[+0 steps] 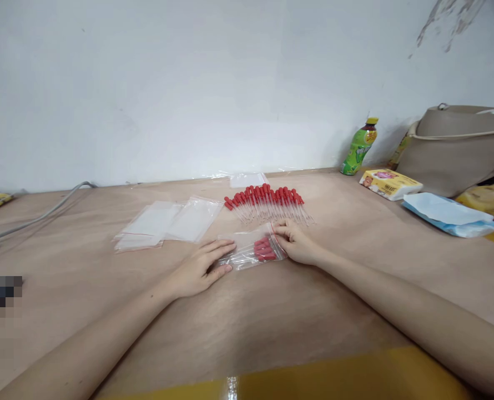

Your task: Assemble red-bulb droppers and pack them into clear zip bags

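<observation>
A clear zip-lock bag (243, 244) lies on the table in front of me, with several droppers inside, their red rubber bulbs (265, 249) towards its right end. My right hand (293, 241) pinches the bag's right edge, by the red seal line, between thumb and fingers. At the other end, my left hand (205, 266) rests with fingers stretched out and thumb apart, the fingertips touching the bag's left side. Just beyond the bag, many more red-bulbed droppers (267, 203) lie fanned in a row, bulbs towards the wall.
Flat clear zip-lock bags (150, 222) are stacked left of the droppers, and another white packet (247, 179) lies behind them. On the right stand a green drink bottle (359, 147), a tissue pack (390, 184), a blue packet (449, 215) and a grey bag (459, 147). A grey cable (46, 210) runs at left.
</observation>
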`<state>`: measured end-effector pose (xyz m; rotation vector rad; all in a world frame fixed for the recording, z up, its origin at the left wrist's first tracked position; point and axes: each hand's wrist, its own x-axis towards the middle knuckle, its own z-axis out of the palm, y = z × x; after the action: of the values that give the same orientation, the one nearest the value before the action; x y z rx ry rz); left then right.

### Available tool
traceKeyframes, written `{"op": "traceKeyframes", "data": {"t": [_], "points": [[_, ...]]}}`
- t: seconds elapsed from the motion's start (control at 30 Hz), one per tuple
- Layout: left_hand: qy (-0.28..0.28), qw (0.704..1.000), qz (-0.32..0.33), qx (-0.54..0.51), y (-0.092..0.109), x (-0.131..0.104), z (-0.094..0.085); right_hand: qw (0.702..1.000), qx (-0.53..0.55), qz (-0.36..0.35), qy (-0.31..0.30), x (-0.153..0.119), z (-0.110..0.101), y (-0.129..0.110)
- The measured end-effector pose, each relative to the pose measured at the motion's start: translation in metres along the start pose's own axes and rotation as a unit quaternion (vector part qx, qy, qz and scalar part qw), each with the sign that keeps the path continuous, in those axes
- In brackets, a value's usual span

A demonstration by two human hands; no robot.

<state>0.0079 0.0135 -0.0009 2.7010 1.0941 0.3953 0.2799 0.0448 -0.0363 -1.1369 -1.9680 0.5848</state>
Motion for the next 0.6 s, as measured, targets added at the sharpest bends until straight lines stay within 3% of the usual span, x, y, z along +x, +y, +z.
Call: {"op": "traceKeyframes", "data": {"t": [0.13,0.23,0.43,0.6], "points": [[-0.008,1.000,0.007,0.001,-0.002,0.000,0.001,0.993,-0.063,0.048,0.089,0.013,-0.015,0.003],[-0.007,1.000,0.012,-0.007,-0.004,0.000,0.002,0.977,-0.147,0.066,0.142,0.039,-0.030,0.008],[-0.005,1.000,0.013,-0.007,-0.004,-0.001,0.002,0.932,-0.313,0.098,0.154,0.103,-0.036,0.018],[-0.010,1.000,0.018,0.006,-0.002,-0.001,0.000,0.924,-0.332,0.151,0.113,0.133,-0.026,0.027]]}}
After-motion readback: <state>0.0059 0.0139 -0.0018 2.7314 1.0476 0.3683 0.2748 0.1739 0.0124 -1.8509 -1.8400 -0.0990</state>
